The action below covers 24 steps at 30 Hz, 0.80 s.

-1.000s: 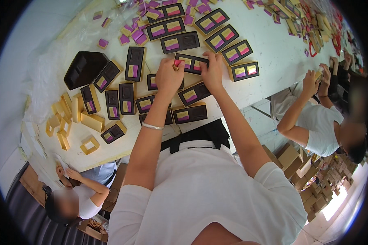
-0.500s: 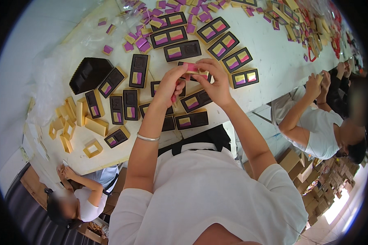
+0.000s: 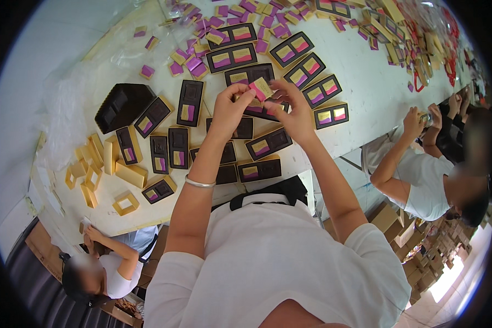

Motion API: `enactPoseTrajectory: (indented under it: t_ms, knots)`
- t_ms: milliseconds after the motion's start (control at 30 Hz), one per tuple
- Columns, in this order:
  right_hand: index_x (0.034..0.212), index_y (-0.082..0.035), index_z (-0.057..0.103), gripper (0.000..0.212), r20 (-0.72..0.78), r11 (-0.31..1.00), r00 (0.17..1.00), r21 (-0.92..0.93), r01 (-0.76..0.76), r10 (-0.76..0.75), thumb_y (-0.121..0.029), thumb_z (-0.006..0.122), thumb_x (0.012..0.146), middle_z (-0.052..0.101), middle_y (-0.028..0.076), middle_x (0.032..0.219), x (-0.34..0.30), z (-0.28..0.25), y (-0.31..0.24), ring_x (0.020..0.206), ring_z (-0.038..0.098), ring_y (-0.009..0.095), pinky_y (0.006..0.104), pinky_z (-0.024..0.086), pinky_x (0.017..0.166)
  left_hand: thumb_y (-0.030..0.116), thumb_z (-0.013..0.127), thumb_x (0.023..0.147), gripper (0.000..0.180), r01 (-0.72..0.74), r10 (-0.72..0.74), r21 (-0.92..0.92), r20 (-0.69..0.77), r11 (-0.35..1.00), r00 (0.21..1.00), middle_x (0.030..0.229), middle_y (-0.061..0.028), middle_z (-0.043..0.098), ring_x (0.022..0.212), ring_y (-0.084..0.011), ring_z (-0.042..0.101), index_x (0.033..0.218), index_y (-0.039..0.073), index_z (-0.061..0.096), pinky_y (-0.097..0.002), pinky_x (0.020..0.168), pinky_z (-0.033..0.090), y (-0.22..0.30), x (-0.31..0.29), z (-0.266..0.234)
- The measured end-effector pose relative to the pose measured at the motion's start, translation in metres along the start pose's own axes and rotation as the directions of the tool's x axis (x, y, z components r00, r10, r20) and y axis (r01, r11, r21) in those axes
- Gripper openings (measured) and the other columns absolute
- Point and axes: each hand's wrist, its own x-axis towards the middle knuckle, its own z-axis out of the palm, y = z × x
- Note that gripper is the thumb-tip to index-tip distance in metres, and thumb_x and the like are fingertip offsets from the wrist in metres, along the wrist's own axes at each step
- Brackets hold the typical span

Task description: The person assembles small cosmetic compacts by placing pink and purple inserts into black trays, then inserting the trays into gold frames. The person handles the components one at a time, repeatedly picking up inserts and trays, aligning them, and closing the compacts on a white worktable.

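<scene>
A small square packet [image 3: 261,89] in pink and gold wrapping is tilted up above the table. My left hand [image 3: 229,109] pinches its left edge between thumb and forefinger. On the packet's other side, my right hand [image 3: 296,109] has thumb and forefinger spread apart, close to the packet. Under both hands lies a black two-compartment tray box [image 3: 273,113], partly covered by my fingers. Just beyond is another tray box [image 3: 263,71] with a purple-and-gold packet in its left compartment. Nearer me, several similar boxes, such as the box [image 3: 268,143], hold one purple-and-gold packet each.
Filled two-packet boxes [image 3: 304,71] stand at the right and far side. Loose purple-and-gold packets [image 3: 197,66] are heaped at the back. Left are stacked black trays [image 3: 123,106] and gold card sleeves [image 3: 131,174]. Co-workers sit at right [image 3: 421,180] and lower left [image 3: 117,262].
The pink packet has turned from flat to tilted, its printed face showing. My right hand's fingers have come away from it and spread, while my left keeps hold. The view has shifted slightly.
</scene>
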Motion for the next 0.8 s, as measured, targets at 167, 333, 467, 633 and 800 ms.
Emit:
enactPoseTrajectory:
  t_ms: [167,333,467,633,800]
  knots:
    - [0.105,-0.002,0.059,0.032,0.074,0.870,0.956,-0.398,0.290,-0.285,-0.004,0.068,0.074,0.057,0.013,0.106,0.021,0.003,0.014,0.091,0.057,0.029,0.0348,0.047,0.079,0.026,0.064,0.081,0.028,0.007,0.001,0.115,-0.068,0.993,0.998,0.069,0.0014,0.052,0.067,-0.0089,0.048,0.089,-0.001,0.062,-0.0247,0.060,0.039,-0.007,0.012,0.002]
    - [0.095,-0.001,0.063,0.026,0.440,0.619,0.810,-0.527,0.582,-0.387,0.000,0.067,0.069,0.056,0.014,0.111,0.058,-0.013,0.046,0.096,0.053,0.031,0.0372,0.045,0.081,0.037,0.065,0.079,0.047,0.061,0.190,0.679,-0.289,0.732,0.938,0.076,-0.0068,0.058,0.070,-0.0213,0.057,0.117,0.011,0.054,-0.0335,0.066,0.046,-0.013,0.034,-0.029]
    - [0.087,-0.006,0.065,0.022,0.356,0.727,0.847,-0.442,0.525,-0.395,0.004,0.065,0.068,0.053,0.010,0.101,0.069,-0.010,0.057,0.090,0.051,0.029,0.0365,0.042,0.076,0.036,0.063,0.079,0.053,0.124,0.115,0.742,-0.262,0.659,0.958,0.081,-0.0091,0.060,0.080,-0.0276,0.060,0.124,0.012,0.045,-0.0383,0.070,0.047,-0.016,0.043,-0.033]
    - [0.092,-0.007,0.060,0.024,0.346,0.633,0.874,-0.604,0.485,-0.341,-0.003,0.067,0.070,0.050,0.008,0.091,0.071,0.003,0.065,0.085,0.049,0.026,0.0356,0.040,0.072,0.042,0.061,0.081,0.052,0.086,0.164,0.723,-0.269,0.685,0.949,0.078,-0.0067,0.059,0.066,-0.0201,0.058,0.121,0.012,0.045,-0.0330,0.059,0.046,-0.018,0.045,-0.029]
    - [0.098,-0.006,0.059,0.025,0.130,0.862,0.946,-0.391,0.324,-0.296,-0.008,0.067,0.075,0.052,0.008,0.097,0.061,0.008,0.049,0.087,0.052,0.024,0.0339,0.043,0.073,0.063,0.035,0.086,0.062,0.256,-0.232,-0.221,0.127,0.941,0.964,0.073,-0.0033,0.052,0.050,-0.0098,0.041,0.118,0.010,0.044,-0.0223,0.042,0.033,0.014,0.030,-0.031]
